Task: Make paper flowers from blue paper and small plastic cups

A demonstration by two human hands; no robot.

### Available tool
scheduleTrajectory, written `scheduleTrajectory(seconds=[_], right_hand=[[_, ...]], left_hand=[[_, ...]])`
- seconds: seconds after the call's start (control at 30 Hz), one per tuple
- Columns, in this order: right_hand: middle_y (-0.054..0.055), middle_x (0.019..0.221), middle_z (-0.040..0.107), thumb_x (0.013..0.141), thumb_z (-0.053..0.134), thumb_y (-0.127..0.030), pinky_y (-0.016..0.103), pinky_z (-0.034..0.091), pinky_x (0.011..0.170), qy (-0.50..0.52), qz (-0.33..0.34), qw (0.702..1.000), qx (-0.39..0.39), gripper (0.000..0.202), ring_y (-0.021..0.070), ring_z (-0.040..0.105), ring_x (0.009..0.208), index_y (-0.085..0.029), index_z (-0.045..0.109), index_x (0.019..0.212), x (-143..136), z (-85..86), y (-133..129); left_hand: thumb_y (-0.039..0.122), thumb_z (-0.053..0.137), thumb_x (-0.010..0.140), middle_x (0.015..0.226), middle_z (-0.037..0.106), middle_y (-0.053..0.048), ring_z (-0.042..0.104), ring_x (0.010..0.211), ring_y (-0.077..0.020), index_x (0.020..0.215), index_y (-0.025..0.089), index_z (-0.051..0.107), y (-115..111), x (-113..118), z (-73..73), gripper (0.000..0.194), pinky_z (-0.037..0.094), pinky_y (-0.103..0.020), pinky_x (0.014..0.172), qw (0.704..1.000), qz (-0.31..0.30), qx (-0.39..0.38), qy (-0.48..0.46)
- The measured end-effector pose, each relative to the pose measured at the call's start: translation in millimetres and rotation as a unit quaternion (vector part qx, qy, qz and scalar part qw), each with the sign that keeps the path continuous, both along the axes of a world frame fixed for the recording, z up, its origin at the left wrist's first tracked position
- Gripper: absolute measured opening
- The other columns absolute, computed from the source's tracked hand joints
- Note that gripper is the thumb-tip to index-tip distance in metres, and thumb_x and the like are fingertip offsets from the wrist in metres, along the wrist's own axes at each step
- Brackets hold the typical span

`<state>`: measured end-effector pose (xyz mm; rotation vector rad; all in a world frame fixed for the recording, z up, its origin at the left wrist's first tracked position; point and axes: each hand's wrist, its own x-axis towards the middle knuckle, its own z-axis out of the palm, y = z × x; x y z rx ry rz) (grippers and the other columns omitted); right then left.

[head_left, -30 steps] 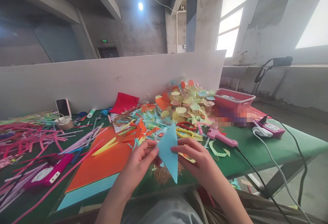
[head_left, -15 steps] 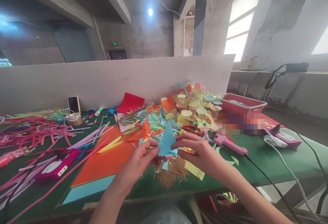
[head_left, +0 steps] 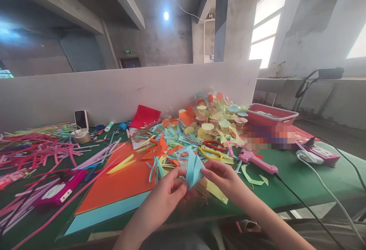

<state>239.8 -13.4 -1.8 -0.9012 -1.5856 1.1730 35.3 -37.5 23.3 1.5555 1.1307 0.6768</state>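
A folded piece of light blue paper [head_left: 194, 169] is held between my two hands above the near part of the table. My left hand [head_left: 170, 189] pinches its lower left side. On the right edge, the fingers of my right hand [head_left: 219, 173] are closed on the same paper. Creases and overlapping layers show on its face. Behind it lie yellow-handled scissors [head_left: 211, 154], red-handled scissors [head_left: 214, 145] and many paper scraps [head_left: 171, 135]. A pink glue gun [head_left: 259, 161] rests to the right of my right hand.
Orange paper sheets [head_left: 114, 187] lie on the left over a blue sheet [head_left: 85, 219]. Farther left are pink strips [head_left: 40, 147], a magenta power strip [head_left: 61, 189] and a phone [head_left: 81, 119]. A pink basket [head_left: 273, 115] stands at the back right; cords cross the right side.
The blue paper has turned and come lower and slightly right, now showing folded layers instead of a tall point. Both hands moved with it, uncovering the yellow-handled scissors.
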Motion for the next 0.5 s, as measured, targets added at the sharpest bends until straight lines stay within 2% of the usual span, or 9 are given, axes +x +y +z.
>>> scheduleTrajectory(seconds=[0.07, 0.17, 0.33, 0.4, 0.5], right_hand=[[-0.004, 0.067, 0.049, 0.082, 0.061, -0.059, 0.024, 0.034, 0.058, 0.019, -0.012, 1.000, -0.014, 0.041, 0.0117, 0.042, 0.062, -0.019, 0.057, 0.071, -1.4, 2.0, -1.2], [-0.003, 0.069, 0.049, 0.082, 0.062, -0.059, 0.024, 0.036, 0.063, 0.049, -0.004, 0.999, -0.022, 0.041, 0.0123, 0.043, 0.065, -0.019, 0.057, 0.072, -4.2, 2.1, -2.7], [-0.003, 0.070, 0.049, 0.084, 0.062, -0.057, 0.025, 0.038, 0.067, 0.094, -0.006, 0.995, -0.025, 0.040, 0.0128, 0.044, 0.068, -0.019, 0.055, 0.074, -10.4, -7.6, -1.8], [-0.003, 0.070, 0.050, 0.084, 0.062, -0.056, 0.025, 0.039, 0.069, 0.101, -0.015, 0.994, -0.024, 0.040, 0.0128, 0.045, 0.069, -0.018, 0.056, 0.074, -12.4, -10.7, -1.1], [-0.003, 0.071, 0.051, 0.085, 0.063, -0.054, 0.024, 0.040, 0.069, 0.111, -0.021, 0.993, -0.014, 0.037, 0.0124, 0.047, 0.069, -0.018, 0.056, 0.077, -15.5, -13.0, -0.6]], left_hand=[[0.042, 0.049, 0.092, 0.090, 0.071, -0.003, 0.060, 0.081, -0.0164, 0.108, 0.021, 0.052, -2.1, 2.0, 2.1, 0.027, 0.045, -0.030, 0.079, 1.000, -0.006, -0.001, 0.000], [0.044, 0.051, 0.091, 0.096, 0.069, -0.003, 0.059, 0.082, -0.0165, 0.118, 0.022, 0.054, -6.6, 4.9, 7.2, 0.034, 0.046, -0.028, 0.077, 1.000, -0.025, -0.002, 0.009], [0.059, 0.042, 0.091, 0.093, 0.066, -0.001, 0.059, 0.083, -0.0177, 0.131, 0.026, 0.049, -12.0, 8.0, 8.9, 0.052, 0.045, -0.029, 0.077, 0.998, -0.008, 0.017, 0.053], [0.065, 0.043, 0.088, 0.091, 0.067, -0.003, 0.060, 0.082, -0.0193, 0.133, 0.024, 0.047, -11.3, 10.5, 6.6, 0.062, 0.045, -0.030, 0.075, 0.999, -0.019, 0.015, 0.033], [0.067, 0.054, 0.081, 0.097, 0.070, -0.007, 0.063, 0.088, -0.0228, 0.135, 0.022, 0.043, -8.1, 15.9, 1.3, 0.071, 0.045, -0.030, 0.074, 1.000, -0.021, 0.002, -0.007]])
